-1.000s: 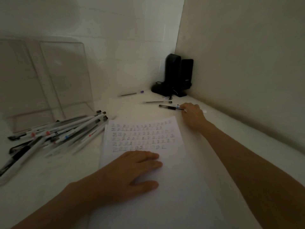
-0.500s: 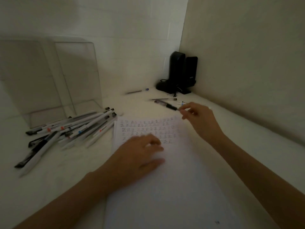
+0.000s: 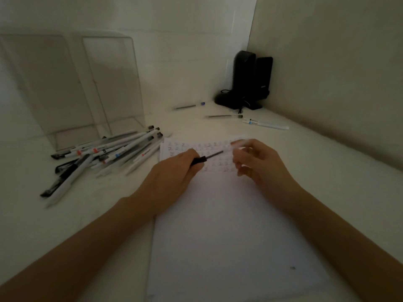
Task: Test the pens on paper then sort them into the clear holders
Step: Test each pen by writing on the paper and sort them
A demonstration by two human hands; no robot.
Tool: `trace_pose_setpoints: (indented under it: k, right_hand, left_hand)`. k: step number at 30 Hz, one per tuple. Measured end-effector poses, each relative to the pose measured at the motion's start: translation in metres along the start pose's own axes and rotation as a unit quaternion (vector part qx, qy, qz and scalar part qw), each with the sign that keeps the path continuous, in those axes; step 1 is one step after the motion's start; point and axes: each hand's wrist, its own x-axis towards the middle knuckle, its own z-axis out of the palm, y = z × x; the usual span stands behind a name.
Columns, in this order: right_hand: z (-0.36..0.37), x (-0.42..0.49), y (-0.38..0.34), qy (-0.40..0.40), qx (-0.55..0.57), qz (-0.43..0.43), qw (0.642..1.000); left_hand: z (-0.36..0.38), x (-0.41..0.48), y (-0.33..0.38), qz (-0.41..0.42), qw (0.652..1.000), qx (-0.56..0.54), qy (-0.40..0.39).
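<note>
- Head view looks down on a pale desk (image 3: pixel 327 182) set in a corner between two plain walls, in dim light.
- A white sheet of paper (image 3: pixel 229 236) lies in the middle, running from the near edge away from the person. Rows of small test marks fill its far end.
- Two clear holders (image 3: pixel 72 88) stand upright side by side at the far left, against the wall.
- The left hand (image 3: pixel 172 177) is over the paper's far left part, its fingers curled round the black end of a pen (image 3: pixel 212 155).
- The right hand (image 3: pixel 259 164), blurred, pinches the same pen's pale, see-through end. The pen is lifted over the marked rows, slanting up to the right between the two hands.
- A heap of pens (image 3: pixel 109 153), mostly white-barrelled with black tips, lies on the desk just in front of the holders, left of the paper.
- A pair of black speakers (image 3: pixel 246 81) stands in the far corner.
- Three loose pens lie apart beyond the paper: one (image 3: pixel 189 106) near the back wall, one (image 3: pixel 224 116) nearer, one white (image 3: pixel 266 124) to the right.
</note>
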Motion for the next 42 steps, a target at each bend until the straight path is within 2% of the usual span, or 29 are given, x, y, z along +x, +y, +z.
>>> trace_pose_setpoints:
  k: [2,4,7,12,15,17,19,22,24,26,29,33,38,42]
  right_hand:
    - [0.007,-0.003,0.002,-0.04,0.059,0.028,0.997]
    - [0.015,-0.005,0.006,-0.078,0.03,0.022,0.996]
    - [0.019,-0.005,0.011,-0.077,-0.006,0.005,0.997]
    - [0.017,-0.003,0.012,-0.095,0.08,0.007,0.992]
    - [0.013,-0.002,0.009,-0.122,0.09,0.024,0.988]
    - [0.002,0.002,0.002,-0.092,0.088,0.027,0.991]
    - [-0.012,0.007,-0.006,-0.015,0.05,-0.002,0.999]
    - [-0.025,0.01,-0.004,0.086,-0.135,-0.04,0.986]
    - [-0.023,0.012,0.005,0.09,-0.215,-0.032,0.972]
    - [-0.017,0.014,0.011,0.099,-0.262,-0.03,0.959]
    - [-0.015,0.02,0.016,0.141,-0.276,-0.044,0.95]
    - [-0.018,0.025,0.021,0.171,-0.281,-0.053,0.943]
    - [-0.016,0.027,0.022,0.137,-0.301,-0.038,0.943]
    - [-0.016,0.028,0.023,0.143,-0.305,-0.055,0.94]
  left_hand:
    - [0.001,-0.001,0.006,0.016,0.999,-0.023,-0.031]
    - [0.002,-0.002,0.011,0.041,0.997,-0.05,-0.052]
    - [0.004,-0.002,0.014,0.049,0.995,-0.059,-0.07]
    - [0.001,-0.002,0.009,0.067,0.997,-0.044,-0.013]
    - [0.0,-0.003,0.01,0.027,0.999,-0.039,-0.018]
    - [-0.002,-0.002,0.012,-0.02,0.998,-0.053,-0.015]
    - [-0.004,-0.004,0.013,-0.035,0.999,-0.04,-0.005]
    - [-0.002,-0.006,0.014,0.026,0.999,0.018,-0.008]
    - [0.004,-0.006,0.017,0.089,0.994,0.049,-0.032]
    - [0.011,-0.007,0.02,0.118,0.988,0.083,-0.058]
    - [0.016,-0.008,0.021,0.116,0.983,0.112,-0.084]
    - [0.019,-0.007,0.02,0.121,0.985,0.088,-0.089]
    - [0.02,-0.007,0.022,0.121,0.986,0.082,-0.086]
    - [0.02,-0.007,0.022,0.117,0.986,0.084,-0.082]
